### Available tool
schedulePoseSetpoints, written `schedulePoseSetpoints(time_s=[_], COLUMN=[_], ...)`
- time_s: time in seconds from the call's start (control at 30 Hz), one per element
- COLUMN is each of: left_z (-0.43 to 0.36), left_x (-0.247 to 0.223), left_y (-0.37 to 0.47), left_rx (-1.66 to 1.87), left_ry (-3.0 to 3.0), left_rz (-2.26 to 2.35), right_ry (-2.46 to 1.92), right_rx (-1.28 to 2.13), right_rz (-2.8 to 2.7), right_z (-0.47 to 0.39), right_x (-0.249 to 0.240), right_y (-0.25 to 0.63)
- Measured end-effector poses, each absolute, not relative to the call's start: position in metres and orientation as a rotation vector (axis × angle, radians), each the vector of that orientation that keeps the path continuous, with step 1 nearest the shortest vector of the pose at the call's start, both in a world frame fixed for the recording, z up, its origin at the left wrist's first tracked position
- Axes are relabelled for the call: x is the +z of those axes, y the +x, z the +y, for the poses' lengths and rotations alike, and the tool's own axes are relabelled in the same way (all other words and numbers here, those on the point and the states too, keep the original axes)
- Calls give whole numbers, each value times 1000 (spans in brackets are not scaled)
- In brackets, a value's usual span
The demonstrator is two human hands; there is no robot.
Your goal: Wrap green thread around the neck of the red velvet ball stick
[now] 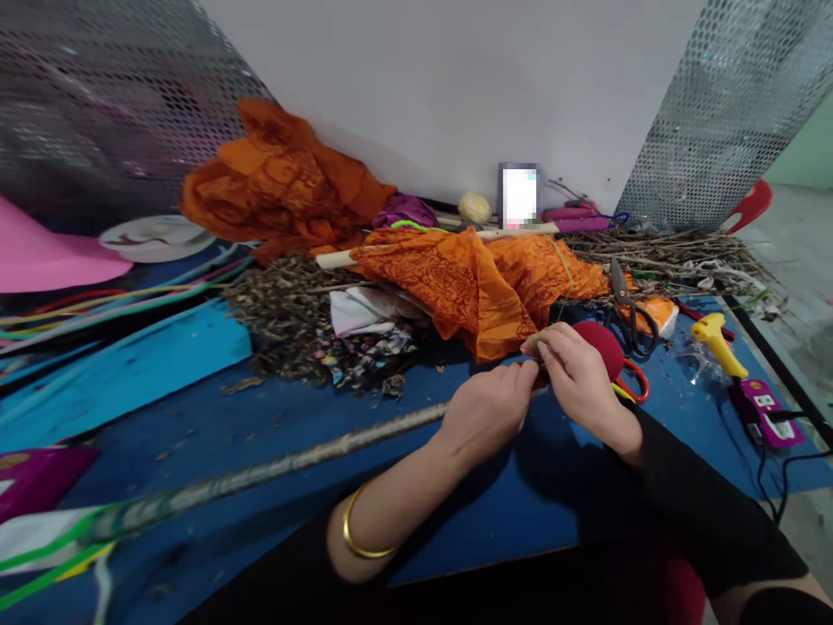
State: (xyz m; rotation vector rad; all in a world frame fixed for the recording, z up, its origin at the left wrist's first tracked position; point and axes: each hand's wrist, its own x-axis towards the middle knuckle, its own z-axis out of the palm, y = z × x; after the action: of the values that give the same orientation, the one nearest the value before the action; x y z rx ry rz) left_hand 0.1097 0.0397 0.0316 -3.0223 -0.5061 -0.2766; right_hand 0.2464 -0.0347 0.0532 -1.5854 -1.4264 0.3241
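Note:
A long wrapped rod (312, 453), banded in grey and green, runs from the lower left up to the middle of the blue table. My left hand (489, 406), with a gold bangle at its wrist, is closed around the rod's right end. Beside it, my right hand (573, 369) is closed in a pinch at the rod's tip; whatever small piece lies between its fingers is mostly hidden. Just behind the right hand sits a dark red ball (602, 349). Patterned orange cloth (478, 295) lies beyond both hands.
Black scissors (628, 312), red-handled scissors (634, 379) and a yellow glue gun (718, 344) lie to the right, near a purple box (768, 412) with cables. Dry twigs (690, 256) line the back. Left are dried plants (279, 317) and a blue sheet (130, 369).

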Motion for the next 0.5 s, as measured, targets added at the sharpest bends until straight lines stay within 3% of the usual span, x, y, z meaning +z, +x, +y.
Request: schedulePoseSetpoints(time_s=[0.27, 0.5], left_z=[43, 48], left_x=[24, 28], left_y=[109, 107], left_rx=[-438, -487], left_ry=[-2857, -2908], left_rz=[-294, -400], right_ry=[-1601, -1439], right_rx=[310, 445], right_rz=[-1400, -1289], right_z=[-34, -32], right_x=[49, 53], right_y=[247, 248])
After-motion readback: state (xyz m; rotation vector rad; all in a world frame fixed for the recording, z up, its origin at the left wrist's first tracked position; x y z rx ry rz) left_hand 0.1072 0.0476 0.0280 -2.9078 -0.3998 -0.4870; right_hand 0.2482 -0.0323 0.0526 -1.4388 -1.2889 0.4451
